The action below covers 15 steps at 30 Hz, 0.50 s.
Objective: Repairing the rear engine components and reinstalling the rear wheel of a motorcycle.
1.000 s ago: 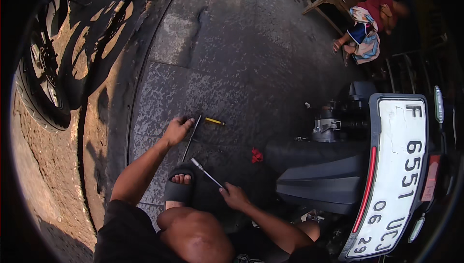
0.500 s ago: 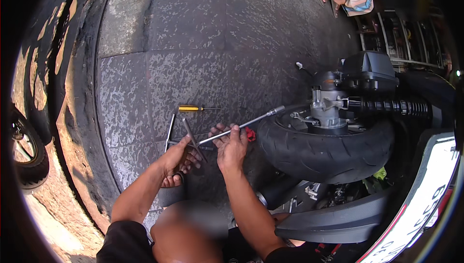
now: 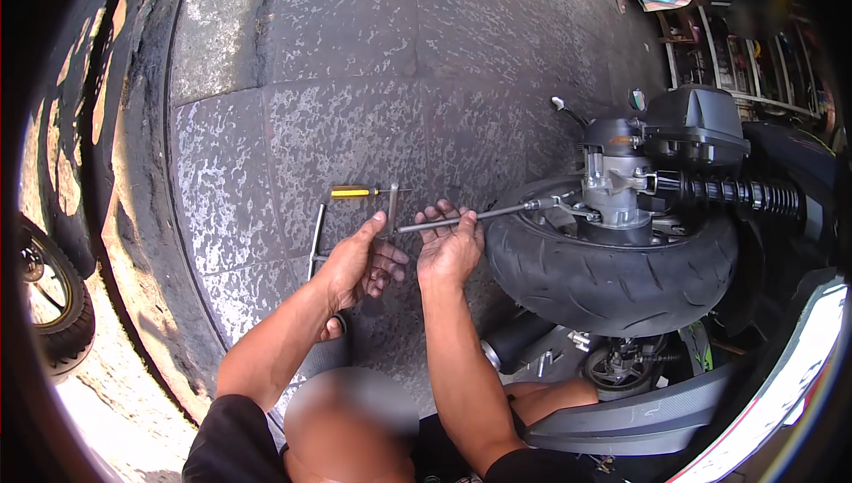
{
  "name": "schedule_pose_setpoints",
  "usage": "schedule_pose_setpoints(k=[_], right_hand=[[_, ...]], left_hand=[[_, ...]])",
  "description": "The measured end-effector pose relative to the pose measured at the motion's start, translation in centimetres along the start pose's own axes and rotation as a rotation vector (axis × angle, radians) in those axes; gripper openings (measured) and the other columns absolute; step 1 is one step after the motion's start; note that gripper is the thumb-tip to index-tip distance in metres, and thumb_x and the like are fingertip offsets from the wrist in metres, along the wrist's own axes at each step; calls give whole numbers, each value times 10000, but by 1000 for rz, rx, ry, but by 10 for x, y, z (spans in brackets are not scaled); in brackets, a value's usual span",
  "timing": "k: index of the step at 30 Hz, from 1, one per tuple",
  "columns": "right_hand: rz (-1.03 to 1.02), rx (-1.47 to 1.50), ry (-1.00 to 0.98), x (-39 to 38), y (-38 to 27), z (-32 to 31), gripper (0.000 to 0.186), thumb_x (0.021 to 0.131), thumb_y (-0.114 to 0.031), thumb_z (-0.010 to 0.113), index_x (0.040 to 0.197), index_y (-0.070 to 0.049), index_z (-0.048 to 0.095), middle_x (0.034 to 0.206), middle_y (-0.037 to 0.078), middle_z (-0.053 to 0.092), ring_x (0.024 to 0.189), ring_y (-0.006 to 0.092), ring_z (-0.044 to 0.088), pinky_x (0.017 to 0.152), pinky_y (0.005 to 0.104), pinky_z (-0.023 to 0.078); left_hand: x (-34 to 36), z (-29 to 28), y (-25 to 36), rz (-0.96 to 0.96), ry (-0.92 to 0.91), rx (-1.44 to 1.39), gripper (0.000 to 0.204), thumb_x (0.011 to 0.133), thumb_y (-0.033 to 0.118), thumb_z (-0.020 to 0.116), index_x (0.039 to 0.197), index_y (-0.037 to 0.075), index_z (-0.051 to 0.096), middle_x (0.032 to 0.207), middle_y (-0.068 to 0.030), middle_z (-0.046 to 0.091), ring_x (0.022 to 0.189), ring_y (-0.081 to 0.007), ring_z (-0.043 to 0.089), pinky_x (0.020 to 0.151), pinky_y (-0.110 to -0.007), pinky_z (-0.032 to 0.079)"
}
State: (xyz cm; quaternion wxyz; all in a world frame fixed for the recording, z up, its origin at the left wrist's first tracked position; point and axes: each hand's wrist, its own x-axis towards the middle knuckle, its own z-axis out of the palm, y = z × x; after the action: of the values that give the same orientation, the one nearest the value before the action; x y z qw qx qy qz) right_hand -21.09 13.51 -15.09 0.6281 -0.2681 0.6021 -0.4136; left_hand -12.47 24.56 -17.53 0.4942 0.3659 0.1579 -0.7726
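Open paving left, wheel blocks right

Paved ground (image 3: 355, 84) above and left of both hands is free, only a yellow-handled screwdriver (image 3: 353, 191) and a metal bar (image 3: 316, 233) lying just beside the left hand (image 3: 355, 257). Right hand (image 3: 450, 248) sits close to the rear tyre (image 3: 612, 274); engine block (image 3: 621, 186) and shock spring (image 3: 737, 192) crowd that side.

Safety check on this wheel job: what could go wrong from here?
1. The long wrench meets the hub at a slant; it may slip off the fastener.
2. If it slips, the right hand could strike the tyre.
3. The screwdriver lies loose on the pavement by the left hand and could get knocked.
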Motion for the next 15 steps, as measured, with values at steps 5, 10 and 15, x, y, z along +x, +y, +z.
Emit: schedule_pose_setpoints(k=[5, 10, 15], right_hand=[[18, 51, 0, -4, -5, 3, 239, 1036, -282, 339, 1088, -62, 415, 985, 118, 542, 831, 237, 558, 738, 419, 522], [48, 78, 24, -8, -13, 5, 234, 1033, -287, 345, 1058, -78, 447, 952, 91, 534, 815, 210, 533, 734, 397, 495], [-3, 136, -67, 4, -12, -8, 262, 1020, -346, 422, 1063, -93, 476, 879, 73, 551, 749, 202, 560, 671, 378, 510]], left_hand=[[-2, 16, -1, 40, 53, -146, 579, 925, 560, 491, 813, 9, 628, 604, -56, 578, 422, -106, 423, 385, -232, 321], [-10, 24, -4, 202, 47, -203, 344, 924, 349, 617, 847, 14, 612, 615, -59, 574, 424, -113, 476, 394, -249, 395], [-2, 22, 1, 342, 12, 69, 234, 922, 244, 628, 847, 23, 621, 621, -62, 574, 450, -135, 503, 403, -276, 412]])
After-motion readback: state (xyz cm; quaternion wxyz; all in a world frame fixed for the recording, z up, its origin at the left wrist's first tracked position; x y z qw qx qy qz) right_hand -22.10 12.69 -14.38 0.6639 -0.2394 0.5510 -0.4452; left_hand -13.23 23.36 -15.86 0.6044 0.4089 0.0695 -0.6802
